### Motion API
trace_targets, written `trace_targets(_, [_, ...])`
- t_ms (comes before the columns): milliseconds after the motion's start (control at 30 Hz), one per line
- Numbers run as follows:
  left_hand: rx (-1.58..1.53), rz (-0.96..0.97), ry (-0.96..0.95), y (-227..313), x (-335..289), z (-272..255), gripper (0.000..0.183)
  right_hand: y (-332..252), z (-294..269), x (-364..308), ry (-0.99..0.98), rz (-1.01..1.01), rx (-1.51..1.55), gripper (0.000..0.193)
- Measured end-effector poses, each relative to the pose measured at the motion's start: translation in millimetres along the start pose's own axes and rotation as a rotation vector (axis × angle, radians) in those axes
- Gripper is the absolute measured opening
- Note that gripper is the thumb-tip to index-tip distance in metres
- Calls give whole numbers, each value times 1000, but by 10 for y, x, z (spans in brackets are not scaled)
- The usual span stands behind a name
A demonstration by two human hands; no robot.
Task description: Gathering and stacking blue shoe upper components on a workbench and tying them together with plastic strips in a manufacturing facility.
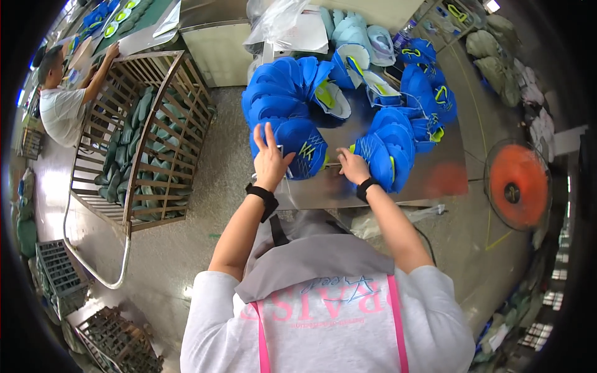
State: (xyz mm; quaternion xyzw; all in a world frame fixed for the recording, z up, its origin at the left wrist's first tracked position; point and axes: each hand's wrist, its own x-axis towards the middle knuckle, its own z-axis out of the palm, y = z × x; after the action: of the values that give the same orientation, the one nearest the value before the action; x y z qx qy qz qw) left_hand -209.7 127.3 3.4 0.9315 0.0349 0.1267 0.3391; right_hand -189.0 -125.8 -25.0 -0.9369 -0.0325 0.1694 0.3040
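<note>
Several blue shoe uppers point(270, 93) with yellow-green trim stand nested in a curved row on the metal table point(339, 186). At the front of that row, my left hand point(271, 164) lies against the left side of the nearest shoe upper point(306, 147), fingers spread and thumb apart. My right hand point(354, 166) is at the near left edge of a second nested stack of blue shoe uppers point(392, 146). Its forefinger and thumb stand apart, with nothing visible between them. Whether either hand presses on a shoe upper, I cannot tell.
Pale blue shoe pieces point(351, 28), plastic wrap point(277, 25) and a bottle point(404, 34) sit at the table's back. On the right stands an orange round fan point(516, 186). Left of the table, a slatted crate point(149, 155) holds dark green pieces; a co-worker point(65, 99) is beside it.
</note>
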Motion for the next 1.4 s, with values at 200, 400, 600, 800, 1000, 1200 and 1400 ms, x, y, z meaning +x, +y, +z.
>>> trace_targets(200, [-91,-133,-107,-557,63,-106,109,106,-107,-230,-93,-610,-580,9])
trace_targets(400, [-161,112,-226,-834,348,-230,113,263,-395,-423,-299,-858,-707,13])
trace_targets(600, [-208,41,-174,-758,204,-235,125,86,-224,-405,-197,-542,-188,26])
trace_targets(800, [-197,35,-128,-562,248,-317,111,-240,-77,-263,6,-326,9,26])
trace_targets(1000, [-250,120,-211,-622,309,-307,71,-1119,-310,194,98,-358,438,45])
trace_targets(1200, [-243,134,-304,-715,520,-330,82,-1730,-169,1397,122,-428,190,71])
trace_targets(1400, [-414,115,-471,-1009,767,-322,88,-1761,-244,1471,12,-357,52,58])
